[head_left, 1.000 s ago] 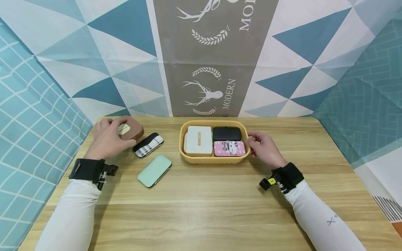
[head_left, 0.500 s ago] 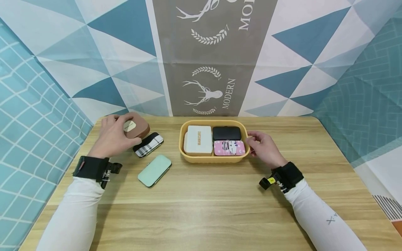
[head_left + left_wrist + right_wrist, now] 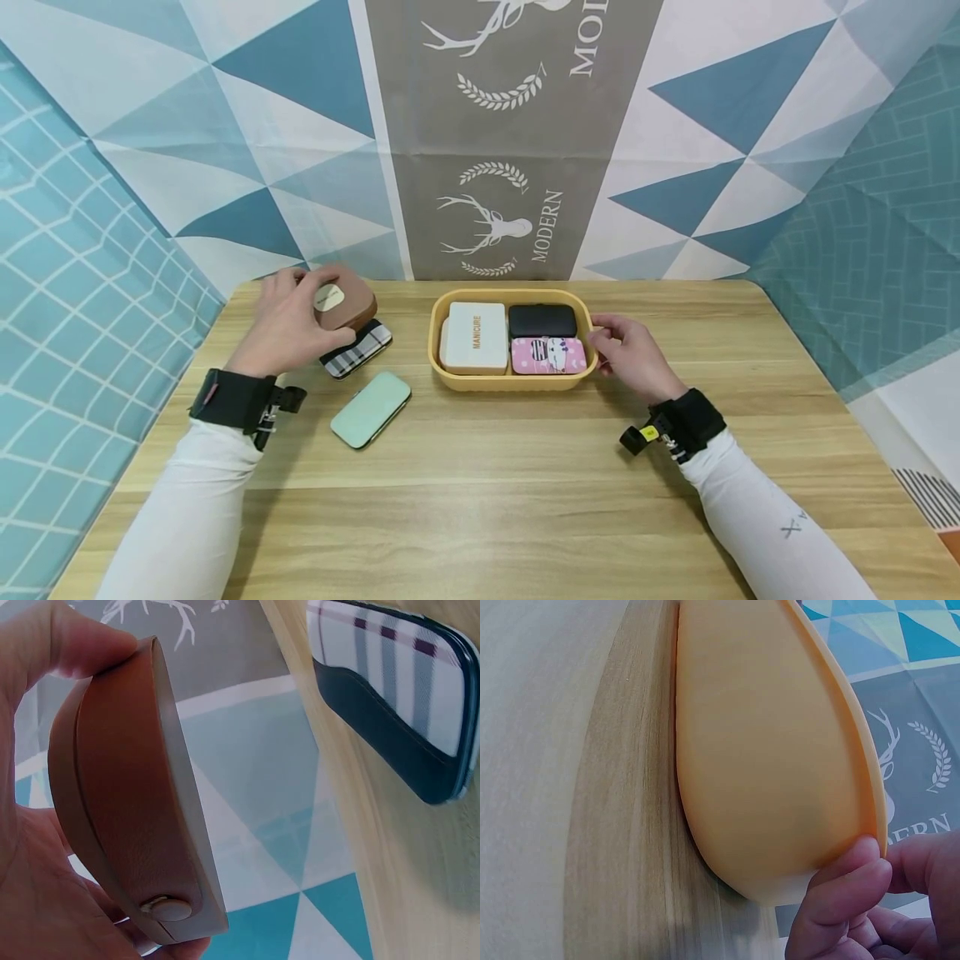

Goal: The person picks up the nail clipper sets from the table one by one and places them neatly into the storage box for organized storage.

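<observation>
left hand (image 3: 288, 327) is pinching the brown snap case (image 3: 354, 302), kinda holding it up near the plaid case (image 3: 357, 352) | mint case (image 3: 371, 409) is just lying on the wood table (image 3: 480, 500) | yellow basket (image 3: 512, 382) is holding a white MANICURE box (image 3: 476, 337), black case (image 3: 542, 320) and pink cat case (image 3: 548, 355) | right hand (image 3: 633, 354) is pinching the basket's right rim

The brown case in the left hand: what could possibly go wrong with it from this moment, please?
The left hand grips the brown case by its edges, off the table, so it might slip and drop. The plaid case lies close to it and could be bumped if the hand dips. The yellow basket already holds several cases, so another one put there might sit unsteadily on top.
</observation>
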A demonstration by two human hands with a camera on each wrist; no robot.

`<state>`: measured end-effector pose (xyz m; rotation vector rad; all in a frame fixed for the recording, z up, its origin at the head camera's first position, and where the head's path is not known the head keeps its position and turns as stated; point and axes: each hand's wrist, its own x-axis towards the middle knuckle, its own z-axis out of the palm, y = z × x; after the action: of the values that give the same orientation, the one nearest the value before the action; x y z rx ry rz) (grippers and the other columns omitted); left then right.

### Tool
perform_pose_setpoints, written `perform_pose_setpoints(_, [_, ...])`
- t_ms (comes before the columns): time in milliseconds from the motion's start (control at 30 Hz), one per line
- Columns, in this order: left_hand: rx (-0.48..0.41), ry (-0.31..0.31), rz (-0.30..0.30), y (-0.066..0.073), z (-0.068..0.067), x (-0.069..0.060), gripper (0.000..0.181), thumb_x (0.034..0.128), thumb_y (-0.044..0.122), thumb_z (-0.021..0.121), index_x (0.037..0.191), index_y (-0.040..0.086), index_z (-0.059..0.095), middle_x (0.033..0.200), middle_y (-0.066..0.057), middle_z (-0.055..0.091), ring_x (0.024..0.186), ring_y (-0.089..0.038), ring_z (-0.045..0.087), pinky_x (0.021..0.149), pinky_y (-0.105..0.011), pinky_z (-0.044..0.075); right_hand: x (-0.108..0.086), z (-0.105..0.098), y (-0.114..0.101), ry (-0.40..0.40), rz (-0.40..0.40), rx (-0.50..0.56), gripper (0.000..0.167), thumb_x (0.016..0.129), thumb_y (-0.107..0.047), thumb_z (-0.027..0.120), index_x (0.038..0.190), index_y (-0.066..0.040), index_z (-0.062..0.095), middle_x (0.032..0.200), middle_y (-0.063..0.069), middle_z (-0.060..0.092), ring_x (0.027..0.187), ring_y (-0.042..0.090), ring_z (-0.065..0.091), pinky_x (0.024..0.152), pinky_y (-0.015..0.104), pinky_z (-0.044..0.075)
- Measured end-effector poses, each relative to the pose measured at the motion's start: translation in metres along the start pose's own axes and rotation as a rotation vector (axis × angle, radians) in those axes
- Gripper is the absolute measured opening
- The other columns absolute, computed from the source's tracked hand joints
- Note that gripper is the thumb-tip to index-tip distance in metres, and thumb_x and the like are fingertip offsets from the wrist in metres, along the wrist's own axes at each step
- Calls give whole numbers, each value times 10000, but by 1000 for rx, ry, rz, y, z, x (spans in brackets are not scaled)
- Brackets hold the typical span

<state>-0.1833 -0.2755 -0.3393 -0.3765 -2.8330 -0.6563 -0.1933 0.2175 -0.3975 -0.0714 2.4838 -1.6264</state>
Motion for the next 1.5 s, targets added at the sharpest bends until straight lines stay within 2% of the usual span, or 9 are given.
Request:
perform_pose_setpoints(233, [-4, -14, 13, 12, 2, 5, 811, 825, 270, 822, 1544, 119, 481, 1432, -331, 379, 1344, -526, 280, 1073, -670, 251, -1, -2, 1, -12, -8, 12, 516, 1104, -187, 571, 1562, 24, 462, 1152, 208, 567, 801, 269, 617, 653, 299, 570])
perform_pose_setpoints(667, [-35, -30, 39, 38, 9, 16, 794, 817, 298, 842, 1522, 169, 500, 1435, -293, 374, 1330, -491, 289, 1029, -650, 303, 0, -3, 2, -6, -4, 14, 508, 1100, -183, 579, 1551, 27, 475, 1143, 209, 552, 809, 281, 619, 663, 298, 574])
perform_pose_setpoints(900, [-44, -42, 78, 53, 17, 23, 782, 813, 273, 776, 1534, 169, 490, 1445, -270, 378, 1315, -467, 310, 1033, -631, 301, 1, -3, 3, -6, -7, 26, 488, 1101, -173, 574, 1538, 26, 488, 1127, 197, 557, 784, 258, 615, 643, 284, 562])
perform_pose_setpoints(1200, [-54, -51, 128, 74, 23, 35, 788, 801, 289, 766, 1530, 155, 498, 1407, -247, 398, 1297, -444, 317, 1012, -601, 315, -1, -2, 2, -12, -16, 47, 497, 1105, -166, 564, 1550, 35, 471, 1130, 199, 542, 773, 250, 608, 620, 281, 551])
perform_pose_setpoints(1500, [-49, -61, 146, 96, 31, 46, 868, 732, 328, 806, 1535, 203, 501, 1394, -191, 405, 1272, -401, 330, 985, -547, 347, 1, -3, 4, -13, -18, 50, 501, 1106, -168, 564, 1555, 32, 468, 1135, 196, 546, 774, 249, 613, 620, 286, 554])
